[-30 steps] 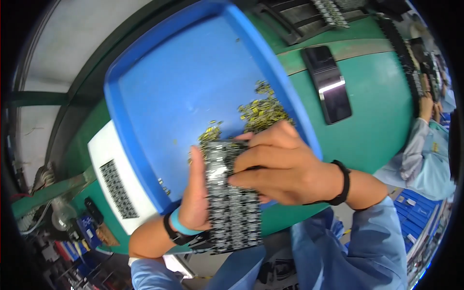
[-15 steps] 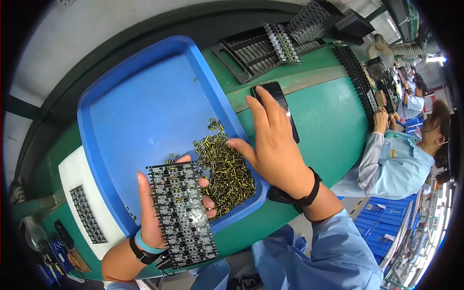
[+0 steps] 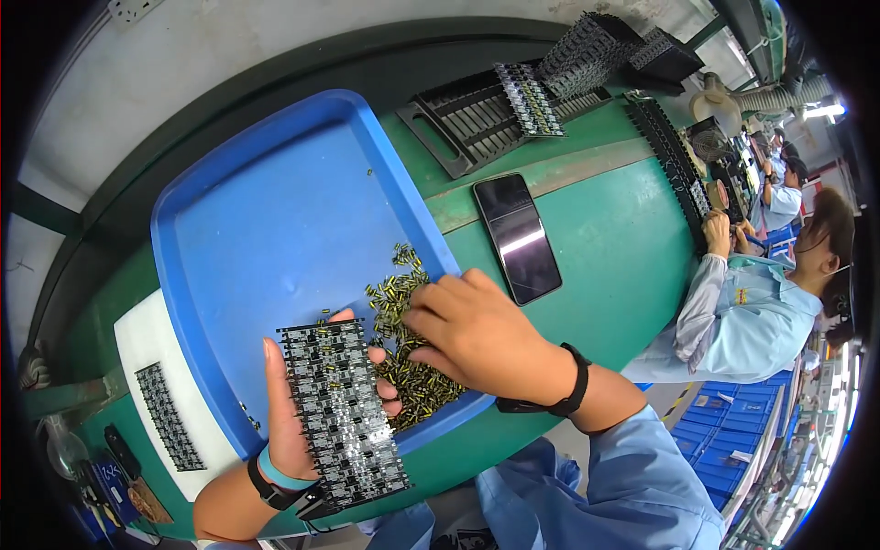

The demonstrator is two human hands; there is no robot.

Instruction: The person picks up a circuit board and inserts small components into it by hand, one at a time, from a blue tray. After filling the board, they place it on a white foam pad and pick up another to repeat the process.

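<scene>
One circuit-board panel (image 3: 344, 417) is held between the thumb and fingers of the left hand (image 3: 291, 440) at one blue tray (image 3: 266, 220), while the right hand's (image 3: 481, 344) fingers, spread before one phone (image 3: 518, 238) earlier, are now curled over uncountably many yellow-and-black components (image 3: 417, 390), whether pinching any cannot be told.
</scene>
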